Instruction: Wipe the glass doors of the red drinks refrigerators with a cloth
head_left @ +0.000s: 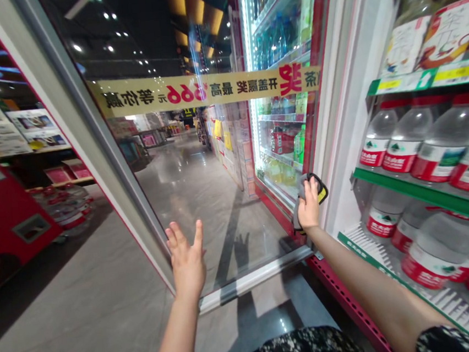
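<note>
A framed glass door point(245, 285) of a drinks cooler stands swung out in front of me. Low on its glass, close to the hinge side, my right hand point(309, 210) presses a grey cloth with black and yellow edging point(322, 189). My left hand point(186, 258) is raised near the outer door frame with its fingers spread and nothing in it. Whether its fingertips touch the glass I cannot tell. A yellow strip with mirrored lettering point(226, 88) runs across the glass above both hands.
On my right, cooler shelves point(427, 193) hold several red-capped water bottles point(434, 137). Through the glass, another lit cooler point(282, 116) shows. At left are a red cabinet point(6, 220) and packed bottles point(69, 208) near the floor. A red perforated base strip point(350, 308) runs below the cooler.
</note>
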`<state>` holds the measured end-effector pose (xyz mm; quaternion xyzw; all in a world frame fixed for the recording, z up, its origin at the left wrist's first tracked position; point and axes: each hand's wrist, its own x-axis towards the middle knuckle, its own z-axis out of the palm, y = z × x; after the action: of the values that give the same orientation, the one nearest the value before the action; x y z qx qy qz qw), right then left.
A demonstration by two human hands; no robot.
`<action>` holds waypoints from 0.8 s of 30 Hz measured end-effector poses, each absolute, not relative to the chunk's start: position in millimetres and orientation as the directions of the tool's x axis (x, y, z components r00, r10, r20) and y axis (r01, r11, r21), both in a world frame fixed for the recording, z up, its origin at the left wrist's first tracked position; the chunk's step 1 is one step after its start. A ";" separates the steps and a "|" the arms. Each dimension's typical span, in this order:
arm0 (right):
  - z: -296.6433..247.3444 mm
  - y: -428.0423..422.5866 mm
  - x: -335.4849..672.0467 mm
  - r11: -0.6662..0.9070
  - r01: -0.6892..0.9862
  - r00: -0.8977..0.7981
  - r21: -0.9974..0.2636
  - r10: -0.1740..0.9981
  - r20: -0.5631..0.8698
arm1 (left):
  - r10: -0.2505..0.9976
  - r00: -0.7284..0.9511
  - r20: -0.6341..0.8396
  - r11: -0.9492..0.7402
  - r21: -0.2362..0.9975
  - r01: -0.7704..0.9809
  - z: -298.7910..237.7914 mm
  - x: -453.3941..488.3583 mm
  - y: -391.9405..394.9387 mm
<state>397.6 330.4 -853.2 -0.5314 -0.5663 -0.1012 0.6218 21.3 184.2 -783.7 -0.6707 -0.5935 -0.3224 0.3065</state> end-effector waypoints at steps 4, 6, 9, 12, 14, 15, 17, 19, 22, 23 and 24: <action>-897.2 319.2 386.1 0.382 0.730 0.356 -0.566 0.494 0.793 | 0.612 0.092 0.786 -0.118 -0.024 0.993 -782.1 20.1 184.7; -912.6 316.2 379.8 0.364 0.737 0.363 -0.569 0.497 0.788 | 0.611 0.096 0.785 -0.118 -0.030 0.993 -782.0 19.9 184.9; -904.9 321.4 379.9 0.364 0.742 0.360 -0.564 0.494 0.792 | 0.597 0.100 0.796 -0.112 -0.041 0.993 -782.8 20.2 185.0; -883.2 328.4 384.2 0.374 0.736 0.365 -0.565 0.483 0.796 | 0.584 0.110 0.804 -0.114 -0.052 0.992 -784.1 19.8 185.2; -881.5 327.5 381.8 0.381 0.724 0.387 -0.575 0.465 0.796 | 0.582 0.114 0.805 -0.117 -0.056 0.992 -785.0 19.0 185.4; -886.6 325.1 378.3 0.377 0.716 0.416 -0.588 0.446 0.792 | 0.582 0.114 0.805 -0.118 -0.056 0.991 -785.4 18.6 185.5; -904.7 318.8 367.9 0.348 0.695 0.503 -0.629 0.389 0.772 | 0.585 0.106 0.804 -0.114 -0.049 0.992 -786.3 18.1 185.6; -923.2 314.0 357.7 0.310 0.671 0.591 -0.674 0.325 0.738 | 0.587 0.095 0.804 -0.110 -0.037 0.993 -787.1 18.1 185.9; -926.2 314.7 351.9 0.277 0.652 0.656 -0.706 0.261 0.708 | 0.582 0.087 0.809 -0.117 -0.023 0.993 -788.2 18.3 186.7; -918.5 316.3 352.5 0.273 0.651 0.665 -0.709 0.245 0.705 | 0.580 0.089 0.810 -0.121 -0.022 0.992 -788.3 18.2 187.2; -907.4 317.8 353.5 0.270 0.655 0.665 -0.705 0.237 0.709 | 0.578 0.090 0.811 -0.123 -0.023 0.992 -788.4 18.1 187.7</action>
<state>353.5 317.8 -907.4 -0.5852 -0.3814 -0.1493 0.6999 18.1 187.7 -788.4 -0.6705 -0.5854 -0.3348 0.3093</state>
